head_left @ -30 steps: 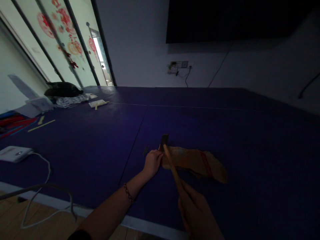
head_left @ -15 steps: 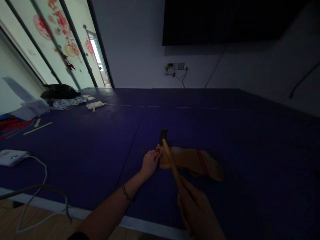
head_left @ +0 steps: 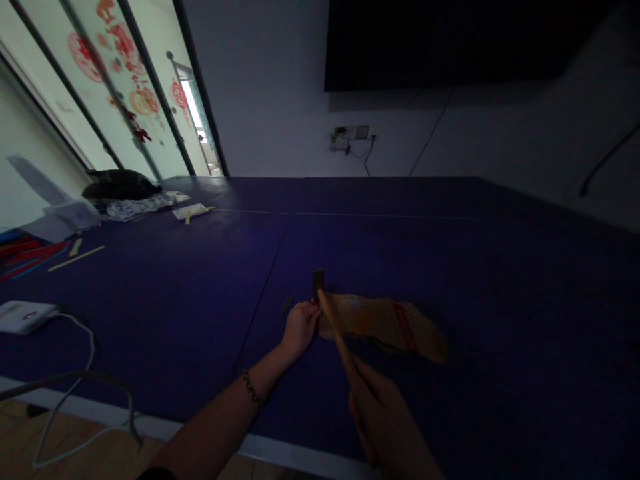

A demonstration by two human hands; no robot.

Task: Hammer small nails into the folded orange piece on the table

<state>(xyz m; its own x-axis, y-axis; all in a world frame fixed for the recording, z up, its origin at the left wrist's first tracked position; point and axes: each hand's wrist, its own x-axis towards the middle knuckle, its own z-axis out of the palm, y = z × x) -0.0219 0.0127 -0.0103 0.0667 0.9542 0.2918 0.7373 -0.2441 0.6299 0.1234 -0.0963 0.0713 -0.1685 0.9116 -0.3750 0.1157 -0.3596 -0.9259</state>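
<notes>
My right hand (head_left: 375,407) is wrapped round the wooden handle of a hammer (head_left: 336,330). The dark hammer head is just above and beside the fingertips of my left hand (head_left: 301,328); whether it touches anything is unclear in the dim light. Those left fingers are pinched together at the left end of a crumpled tan, paper-like piece (head_left: 373,317) with a red stripe, by a small red bit. What they grip is hidden. Several thin dark metal pins, nail-like, (head_left: 287,305) lie just left of that hand.
The purple table (head_left: 200,280) has a thin seam. At left are a white device (head_left: 27,315) with a cable (head_left: 90,340), yellow strips (head_left: 77,258) and red and blue strips (head_left: 35,255). A black bag (head_left: 123,183) and a white packet (head_left: 191,211) lie farther back.
The hammer head has moved down and slightly left, closer to my left fingertips. My right hand has shifted a little left with it. My left hand and the tan piece stay in place.
</notes>
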